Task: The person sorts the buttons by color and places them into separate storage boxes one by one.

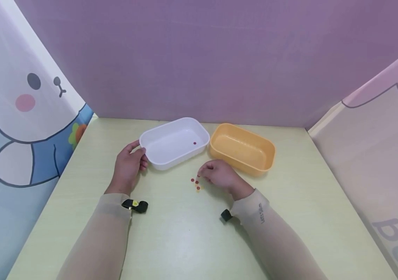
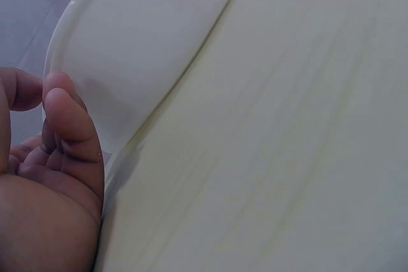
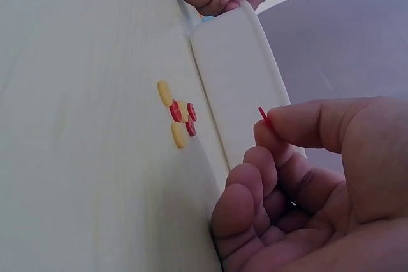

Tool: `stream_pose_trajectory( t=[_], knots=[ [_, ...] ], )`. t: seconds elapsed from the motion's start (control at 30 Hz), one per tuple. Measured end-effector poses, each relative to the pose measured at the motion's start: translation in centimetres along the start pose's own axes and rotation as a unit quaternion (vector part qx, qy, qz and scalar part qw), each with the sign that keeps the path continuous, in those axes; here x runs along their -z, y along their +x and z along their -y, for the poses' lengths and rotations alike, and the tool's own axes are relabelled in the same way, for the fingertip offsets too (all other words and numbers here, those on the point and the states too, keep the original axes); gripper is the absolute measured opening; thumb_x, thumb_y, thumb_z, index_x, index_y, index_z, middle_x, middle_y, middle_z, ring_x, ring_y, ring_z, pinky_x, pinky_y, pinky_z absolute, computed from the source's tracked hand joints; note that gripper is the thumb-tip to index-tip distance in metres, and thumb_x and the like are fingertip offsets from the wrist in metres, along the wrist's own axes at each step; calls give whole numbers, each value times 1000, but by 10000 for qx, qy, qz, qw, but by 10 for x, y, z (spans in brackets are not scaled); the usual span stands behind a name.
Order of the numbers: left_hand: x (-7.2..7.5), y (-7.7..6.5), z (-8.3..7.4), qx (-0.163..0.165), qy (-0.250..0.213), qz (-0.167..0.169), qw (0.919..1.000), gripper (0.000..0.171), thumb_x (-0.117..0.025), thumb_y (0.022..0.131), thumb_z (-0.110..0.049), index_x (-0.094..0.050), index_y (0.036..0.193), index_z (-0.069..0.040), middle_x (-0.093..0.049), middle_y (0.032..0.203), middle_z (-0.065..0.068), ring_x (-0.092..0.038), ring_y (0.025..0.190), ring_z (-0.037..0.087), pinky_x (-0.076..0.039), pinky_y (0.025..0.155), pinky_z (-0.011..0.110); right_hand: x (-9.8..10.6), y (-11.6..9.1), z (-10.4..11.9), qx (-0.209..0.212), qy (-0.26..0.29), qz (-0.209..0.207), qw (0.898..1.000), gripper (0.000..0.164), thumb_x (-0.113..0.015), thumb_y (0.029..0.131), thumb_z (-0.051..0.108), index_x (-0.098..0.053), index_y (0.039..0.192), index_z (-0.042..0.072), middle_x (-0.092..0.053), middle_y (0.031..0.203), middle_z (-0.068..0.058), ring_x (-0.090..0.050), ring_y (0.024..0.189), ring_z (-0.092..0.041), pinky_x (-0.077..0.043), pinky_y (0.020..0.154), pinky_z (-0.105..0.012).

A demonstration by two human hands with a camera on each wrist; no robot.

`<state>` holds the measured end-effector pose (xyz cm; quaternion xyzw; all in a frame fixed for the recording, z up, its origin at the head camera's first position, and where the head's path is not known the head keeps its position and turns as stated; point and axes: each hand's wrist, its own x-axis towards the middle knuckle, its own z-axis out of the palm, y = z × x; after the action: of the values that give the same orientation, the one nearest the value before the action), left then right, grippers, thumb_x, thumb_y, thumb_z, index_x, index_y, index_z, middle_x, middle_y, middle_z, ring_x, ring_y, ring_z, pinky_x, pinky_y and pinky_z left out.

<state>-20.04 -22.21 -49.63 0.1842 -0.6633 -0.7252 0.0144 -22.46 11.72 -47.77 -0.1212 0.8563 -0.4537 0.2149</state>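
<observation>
My left hand (image 1: 128, 165) grips the left end of a white plastic tray (image 1: 169, 161), its thumb at the rim. One small red button (image 1: 194, 143) lies inside that tray. Between thumb and index finger, my right hand (image 1: 220, 175) pinches another red button (image 3: 263, 114), seen edge-on in the right wrist view. Below and left of this hand, several red buttons (image 3: 176, 111) and yellow buttons (image 3: 165, 93) lie close together on the table. The left wrist view shows curled left fingers (image 2: 73, 116) against the tray's outer wall.
A yellow-orange tray (image 1: 242, 165) stands to the right of the white one, their ends close together, just beyond my right hand. The pale table (image 1: 181, 241) ends at a purple backdrop (image 1: 199, 62). Printed cloths hang at both sides.
</observation>
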Motion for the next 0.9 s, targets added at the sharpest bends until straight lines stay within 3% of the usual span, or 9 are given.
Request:
stream_pose_trajectory(
  t=[0.47,0.9],
  knots=[
    [0,2,3,-57,2,-3,10000,53,-62,116,-26,-51,168,-22,-68,95,3,-65,75,11,-59,64,22,1,2,-4,153,475,82,9987,21,-66,109,19,-81,98,10,-62,80,0,-56,78,-18,-49,73,-28],
    [0,3,4,-89,-47,24,9999,53,-63,116,-27,-52,168,-22,-67,97,4,-65,76,12,-60,64,22,12,-3,10,184,611,113,9979,21,-63,110,18,-81,103,9,-69,92,-5,-65,89,-24,-59,84,-34]
  ],
)
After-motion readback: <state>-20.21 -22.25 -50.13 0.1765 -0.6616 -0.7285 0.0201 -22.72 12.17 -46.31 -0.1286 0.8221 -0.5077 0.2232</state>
